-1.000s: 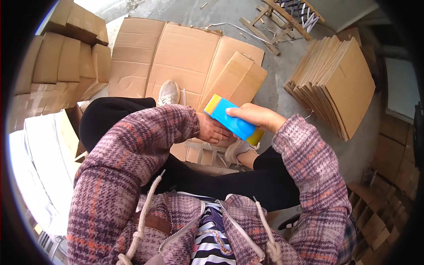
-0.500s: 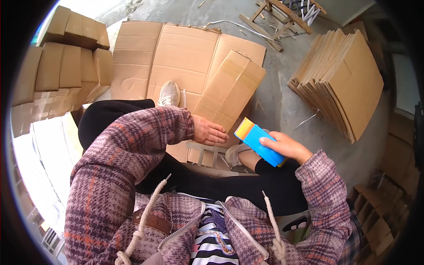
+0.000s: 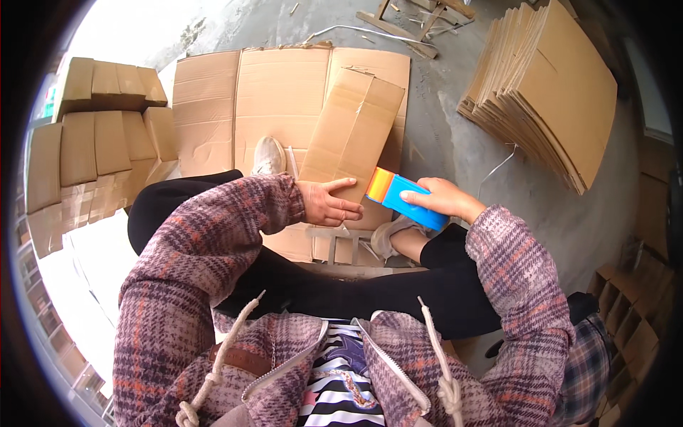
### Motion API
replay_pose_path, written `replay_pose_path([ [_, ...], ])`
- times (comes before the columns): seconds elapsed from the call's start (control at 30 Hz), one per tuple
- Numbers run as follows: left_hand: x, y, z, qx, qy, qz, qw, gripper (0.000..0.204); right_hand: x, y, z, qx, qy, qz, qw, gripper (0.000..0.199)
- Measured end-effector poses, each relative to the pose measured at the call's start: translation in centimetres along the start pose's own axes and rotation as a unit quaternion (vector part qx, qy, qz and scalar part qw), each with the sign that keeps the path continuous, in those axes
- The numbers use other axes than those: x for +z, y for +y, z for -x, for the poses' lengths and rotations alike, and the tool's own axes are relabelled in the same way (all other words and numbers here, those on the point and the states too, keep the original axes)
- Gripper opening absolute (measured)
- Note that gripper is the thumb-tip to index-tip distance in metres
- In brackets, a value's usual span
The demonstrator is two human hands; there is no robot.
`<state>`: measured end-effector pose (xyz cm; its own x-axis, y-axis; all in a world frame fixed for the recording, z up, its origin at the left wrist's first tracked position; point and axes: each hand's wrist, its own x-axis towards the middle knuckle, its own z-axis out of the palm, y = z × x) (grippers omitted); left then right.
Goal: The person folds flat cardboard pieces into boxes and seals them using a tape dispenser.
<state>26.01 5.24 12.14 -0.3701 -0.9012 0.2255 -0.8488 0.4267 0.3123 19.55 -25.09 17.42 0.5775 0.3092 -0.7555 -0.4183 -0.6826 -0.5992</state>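
Observation:
A long brown cardboard box (image 3: pixel 356 117) lies at a slant before me, a strip of tape along its top face. My left hand (image 3: pixel 329 202) rests on its near end with the fingers spread. In my right hand (image 3: pixel 445 198) is a blue and orange tape dispenser (image 3: pixel 413 206), thumb on its upper side. The dispenser's orange front end meets the box's right edge near its near corner. The roll inside the dispenser is hidden.
Flattened cardboard (image 3: pixel 206 107) covers the floor under the box. A stack of folded cartons (image 3: pixel 562 92) stands at right, closed boxes (image 3: pixel 78 153) are piled at left, and a wooden frame (image 3: pixel 420 32) lies at the far side. A small stool or rack (image 3: pixel 345 245) sits between my legs.
My right hand has brought the dispenser left and up against the box's edge. My left hand has spread its fingers on the box's near end. The view has shifted a little.

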Motion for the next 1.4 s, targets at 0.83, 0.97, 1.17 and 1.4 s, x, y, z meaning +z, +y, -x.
replay_pose_path([
  [0.83,-1.2,-0.1,-0.8,0.004,-0.09,-0.016,0.996,0.014,0.6,2.2,-3.6,0.055,-0.007,0.063,0.996,0.074],
  [0.97,-1.6,0.0,-0.2,-0.012,-0.113,-0.014,0.993,0.014,0.3,-1.0,-4.6,0.096,-0.013,0.053,0.994,0.07],
  [1.17,-1.4,-0.2,-1.3,0.017,-0.089,-0.023,0.996,0.02,1.9,-2.0,-6.7,0.178,0.048,0.102,0.978,0.056],
  [1.4,-2.5,0.1,-0.7,-0.005,-0.085,-0.051,0.995,0.04,-5.7,-5.9,2.5,0.117,0.146,0.209,0.96,0.059],
])
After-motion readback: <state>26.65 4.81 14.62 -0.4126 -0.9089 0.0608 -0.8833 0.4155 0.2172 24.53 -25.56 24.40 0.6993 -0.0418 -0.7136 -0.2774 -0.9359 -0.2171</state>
